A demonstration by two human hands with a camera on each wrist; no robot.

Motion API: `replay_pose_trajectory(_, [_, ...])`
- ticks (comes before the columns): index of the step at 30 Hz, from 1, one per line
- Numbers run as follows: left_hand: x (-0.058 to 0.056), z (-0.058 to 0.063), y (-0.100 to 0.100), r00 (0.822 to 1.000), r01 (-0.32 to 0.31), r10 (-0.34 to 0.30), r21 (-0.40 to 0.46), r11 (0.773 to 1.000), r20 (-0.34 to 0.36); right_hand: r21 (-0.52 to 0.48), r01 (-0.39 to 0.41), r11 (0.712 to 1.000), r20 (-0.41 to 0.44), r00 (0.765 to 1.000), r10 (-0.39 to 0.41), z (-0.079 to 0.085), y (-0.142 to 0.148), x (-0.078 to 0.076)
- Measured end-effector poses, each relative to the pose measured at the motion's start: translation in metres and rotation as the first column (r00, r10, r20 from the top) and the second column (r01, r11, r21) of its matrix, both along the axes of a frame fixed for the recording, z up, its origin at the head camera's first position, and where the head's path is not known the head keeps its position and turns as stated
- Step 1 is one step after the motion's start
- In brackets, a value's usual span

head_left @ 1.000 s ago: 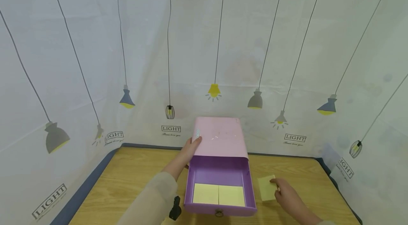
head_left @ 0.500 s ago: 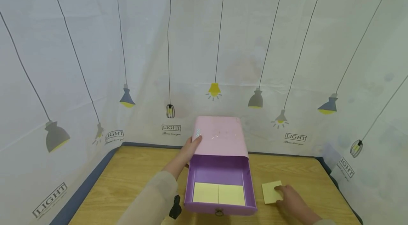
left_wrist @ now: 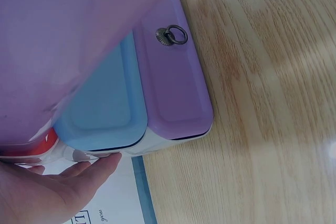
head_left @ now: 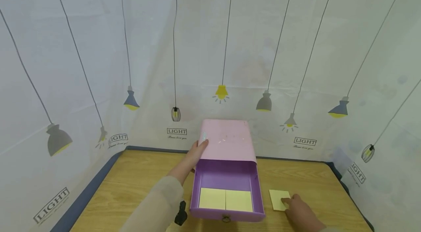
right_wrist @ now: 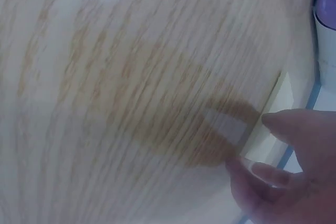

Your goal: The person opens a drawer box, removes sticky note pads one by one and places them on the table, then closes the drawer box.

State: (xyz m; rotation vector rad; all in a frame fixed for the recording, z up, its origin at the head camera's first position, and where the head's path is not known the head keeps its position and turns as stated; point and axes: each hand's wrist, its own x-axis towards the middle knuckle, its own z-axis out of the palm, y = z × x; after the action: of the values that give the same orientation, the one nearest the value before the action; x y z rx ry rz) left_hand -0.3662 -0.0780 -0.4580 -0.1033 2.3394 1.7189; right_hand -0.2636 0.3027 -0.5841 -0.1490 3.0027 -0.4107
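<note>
A pink drawer box (head_left: 227,140) stands mid-table with its purple top drawer (head_left: 226,173) pulled out. Inside lie two yellow sticky note pads (head_left: 212,198), side by side at the front. My left hand (head_left: 196,152) rests against the box's left side, its thumb at the upper edge; in the left wrist view its fingers (left_wrist: 100,171) lie straight along that side. Right of the drawer, a third yellow sticky note pad (head_left: 275,198) lies flat on or close over the table. My right hand (head_left: 302,213) pinches its right edge, thumb and fingers (right_wrist: 247,174) showing in the right wrist view.
Below the pulled-out drawer sit a shut blue drawer (left_wrist: 107,98) and a shut purple drawer (left_wrist: 173,82) with a ring pull (left_wrist: 176,35). A small black object (head_left: 180,214) shows beside my left sleeve. A lamp-printed cloth (head_left: 210,42) hangs behind the wooden table (head_left: 138,184).
My right hand has moved a little to the right and lower with the pad, which has gone from tilted to lying flatter. My left hand, the box and the drawer have not moved.
</note>
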Motion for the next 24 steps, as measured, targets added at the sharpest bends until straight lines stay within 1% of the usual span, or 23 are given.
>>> replay_pose_trajectory(2, [0.0,0.0,0.0,1.0,0.0,0.0,-0.004,1.0,0.007,0.092,-0.042,0.995,-0.062,0.997,0.048,-0.002,-0.002,0.0])
replay_pose_trajectory(4, [0.0,0.0,-0.001,1.0,0.001,-0.001,-0.008,1.0,0.01,0.164,-0.09,0.982,-0.131,0.985,0.113,-0.003,-0.004,0.0])
replay_pose_trajectory(6, [-0.001,-0.001,-0.001,1.0,0.002,-0.002,-0.007,1.0,0.013,0.2,-0.142,0.969,-0.19,0.965,0.181,-0.004,-0.006,-0.001])
replay_pose_trajectory(8, [-0.001,-0.002,-0.002,1.0,0.003,-0.003,-0.008,1.0,0.013,0.203,-0.18,0.962,-0.221,0.949,0.225,-0.005,-0.007,-0.004])
replay_pose_trajectory(9, [-0.002,-0.002,-0.002,1.0,0.004,-0.004,-0.007,1.0,0.01,0.196,-0.192,0.962,-0.223,0.946,0.235,-0.006,-0.008,-0.005])
replay_pose_trajectory(13, [-0.001,-0.001,0.0,1.0,0.001,-0.001,-0.01,1.0,0.01,0.171,-0.195,0.966,-0.22,0.948,0.231,-0.006,-0.005,-0.013])
replay_pose_trajectory(19, [-0.001,-0.002,0.001,1.0,0.006,-0.006,-0.007,1.0,0.017,0.209,-0.245,0.947,-0.241,0.925,0.293,-0.007,-0.004,-0.025])
replay_pose_trajectory(22, [-0.001,-0.003,0.0,1.0,0.011,-0.011,-0.002,1.0,0.008,0.23,-0.249,0.941,-0.251,0.919,0.304,-0.005,-0.007,-0.032])
replay_pose_trajectory(24, [-0.002,-0.002,-0.001,1.0,0.008,-0.008,0.001,1.0,0.002,0.268,-0.255,0.929,-0.253,0.912,0.323,-0.004,-0.01,-0.036])
